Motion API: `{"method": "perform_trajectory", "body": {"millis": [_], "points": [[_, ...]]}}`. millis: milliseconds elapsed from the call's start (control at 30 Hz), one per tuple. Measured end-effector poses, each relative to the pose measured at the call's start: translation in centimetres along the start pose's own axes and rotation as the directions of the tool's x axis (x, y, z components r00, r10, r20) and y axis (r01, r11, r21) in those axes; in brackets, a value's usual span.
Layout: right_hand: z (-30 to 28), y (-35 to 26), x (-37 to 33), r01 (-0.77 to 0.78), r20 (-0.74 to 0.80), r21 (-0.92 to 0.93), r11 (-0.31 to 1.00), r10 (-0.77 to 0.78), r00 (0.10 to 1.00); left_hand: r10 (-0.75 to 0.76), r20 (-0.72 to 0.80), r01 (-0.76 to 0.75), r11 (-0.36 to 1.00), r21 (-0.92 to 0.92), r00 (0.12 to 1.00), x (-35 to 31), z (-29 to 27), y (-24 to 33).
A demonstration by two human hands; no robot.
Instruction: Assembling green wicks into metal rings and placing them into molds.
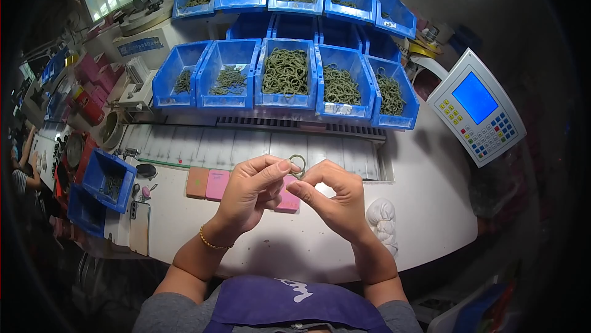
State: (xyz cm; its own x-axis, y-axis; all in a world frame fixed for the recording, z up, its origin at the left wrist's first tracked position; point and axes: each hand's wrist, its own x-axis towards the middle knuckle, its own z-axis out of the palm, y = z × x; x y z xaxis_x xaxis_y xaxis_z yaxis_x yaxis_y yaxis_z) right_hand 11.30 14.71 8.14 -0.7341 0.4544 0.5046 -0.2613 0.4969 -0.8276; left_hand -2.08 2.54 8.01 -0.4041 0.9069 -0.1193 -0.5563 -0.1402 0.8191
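Over the near part of the table I hold up a thin green ring (302,162). My left hand (249,192) pinches its left side between thumb and forefinger. The thumb and forefinger of my right hand (335,197) close at the ring's lower edge; whether they also grip some smaller piece is too small to tell. Beneath my hands lies a pink block (287,202), partly covered by them. Left of it are another pink block (217,184) and an orange-brown block (197,183).
Blue bins (287,98) of green rings and small green pieces stand in tiers at the back. A keypad device with a blue screen (477,105) is at right, a white bundle (383,219) near my right forearm. At left are a phone (140,228) and blue bins (109,176).
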Motion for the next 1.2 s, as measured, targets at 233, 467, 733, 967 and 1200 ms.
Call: {"method": "perform_trajectory", "body": {"millis": [233, 467, 733, 967, 1200], "points": [[0.33, -0.02, -0.05, 0.024, -0.009, -0.035, 0.999, -0.024, 1.000, -0.010, -0.002, 0.010, 1.000, -0.015, 1.000, -0.10, -0.29, -0.01], [0.37, 0.16, -0.33, -0.092, -0.078, 0.057, 0.994, 0.096, 0.992, 0.110, -0.032, -0.110, 0.994, -0.007, 0.993, 0.20, 0.09, -0.15], [0.60, 0.47, -0.49, -0.162, -0.028, 0.141, 0.977, 0.167, 0.986, 0.083, -0.019, -0.083, 0.996, 0.035, 0.996, 0.17, -0.18, -0.11], [0.62, 0.47, -0.48, -0.150, -0.033, 0.160, 0.976, 0.158, 0.987, 0.094, -0.016, -0.093, 0.995, 0.037, 0.995, 0.27, -0.29, -0.28], [0.64, 0.39, -0.49, -0.160, -0.030, 0.158, 0.974, 0.167, 0.986, 0.094, -0.022, -0.093, 0.995, 0.038, 0.995, 0.24, -0.27, -0.29]]}}
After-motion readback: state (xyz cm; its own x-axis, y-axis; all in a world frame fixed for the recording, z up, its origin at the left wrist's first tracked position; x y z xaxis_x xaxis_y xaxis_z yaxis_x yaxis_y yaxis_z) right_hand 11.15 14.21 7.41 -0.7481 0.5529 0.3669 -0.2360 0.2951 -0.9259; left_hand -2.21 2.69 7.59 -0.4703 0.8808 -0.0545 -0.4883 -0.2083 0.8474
